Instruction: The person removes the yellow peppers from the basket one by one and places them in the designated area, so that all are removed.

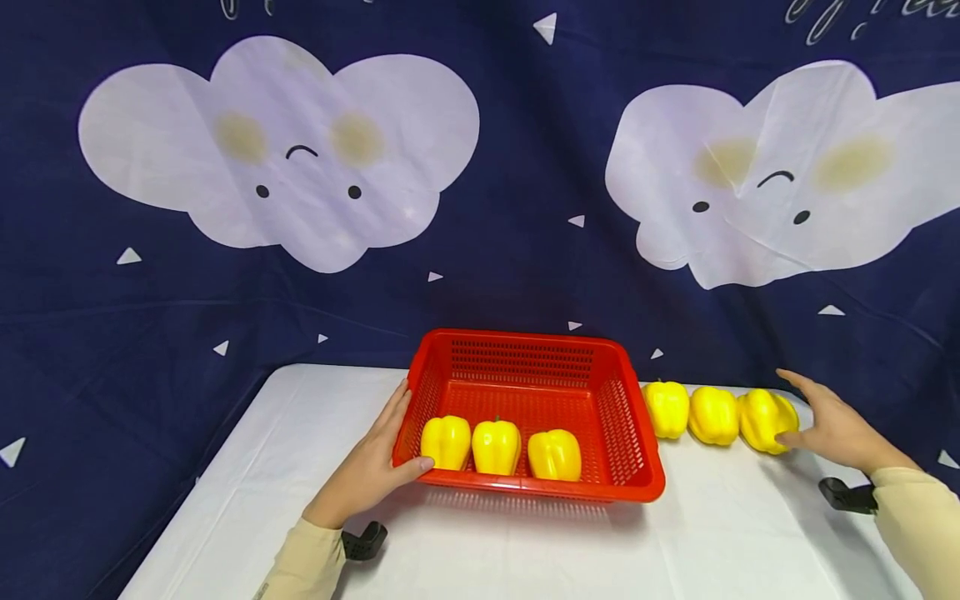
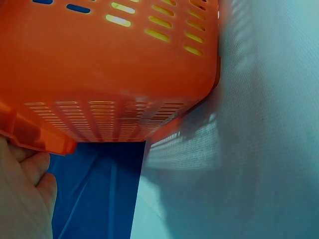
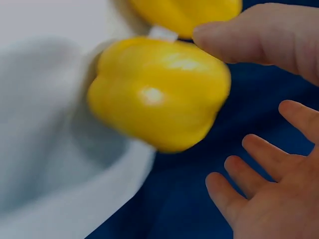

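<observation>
A red plastic basket [image 1: 525,487] with slotted sides stands on the white table. My left hand [image 1: 367,471] grips its left front corner, thumb over the rim and fingers along the outer side; in the left wrist view the fingertips [image 2: 46,186] lie under the rim. Three yellow bell peppers [image 1: 497,447] sit in a row along the basket's front inside. Three more stand right of the basket. My right hand [image 1: 840,429] is spread beside the rightmost bell pepper [image 1: 767,421], the thumb by its near side and the fingers apart from it.
The white tablecloth [image 1: 465,558] covers the table under everything. Directly behind the basket hangs a dark blue cloth [image 1: 525,283] printed with clouds and small triangles. The leftmost outside pepper [image 1: 667,410] is close against the basket's right wall, with the middle pepper [image 1: 713,415] beside it.
</observation>
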### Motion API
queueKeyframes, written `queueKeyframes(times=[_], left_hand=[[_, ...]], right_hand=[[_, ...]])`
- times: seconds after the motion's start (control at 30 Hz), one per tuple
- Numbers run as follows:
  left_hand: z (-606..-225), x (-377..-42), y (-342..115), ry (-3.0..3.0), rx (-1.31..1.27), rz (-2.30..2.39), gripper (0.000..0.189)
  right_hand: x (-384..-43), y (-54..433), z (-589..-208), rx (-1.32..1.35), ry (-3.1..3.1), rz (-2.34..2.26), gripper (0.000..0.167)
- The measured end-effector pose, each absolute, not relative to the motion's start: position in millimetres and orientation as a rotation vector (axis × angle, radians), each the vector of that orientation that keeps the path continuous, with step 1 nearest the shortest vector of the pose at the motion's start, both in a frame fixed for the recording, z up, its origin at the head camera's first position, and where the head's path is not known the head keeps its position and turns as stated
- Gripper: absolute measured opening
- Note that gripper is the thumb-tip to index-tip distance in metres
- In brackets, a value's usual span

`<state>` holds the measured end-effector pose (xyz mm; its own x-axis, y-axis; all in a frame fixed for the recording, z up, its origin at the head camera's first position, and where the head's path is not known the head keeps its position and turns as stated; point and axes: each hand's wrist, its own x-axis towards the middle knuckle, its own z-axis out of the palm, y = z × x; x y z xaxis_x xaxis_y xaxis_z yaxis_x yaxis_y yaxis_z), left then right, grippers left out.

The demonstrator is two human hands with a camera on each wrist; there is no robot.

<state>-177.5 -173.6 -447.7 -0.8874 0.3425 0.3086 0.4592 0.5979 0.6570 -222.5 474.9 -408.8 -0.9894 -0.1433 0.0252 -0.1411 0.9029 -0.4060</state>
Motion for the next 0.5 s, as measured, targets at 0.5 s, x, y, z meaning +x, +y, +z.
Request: queueKeyframes(times=[0.5], left_hand=[[-448, -177, -174, -2.672, -0.676, -1.153, 0.098]], right_hand=[[-201, 407, -373, -0.467, 3.220, -0.823, 0.104]])
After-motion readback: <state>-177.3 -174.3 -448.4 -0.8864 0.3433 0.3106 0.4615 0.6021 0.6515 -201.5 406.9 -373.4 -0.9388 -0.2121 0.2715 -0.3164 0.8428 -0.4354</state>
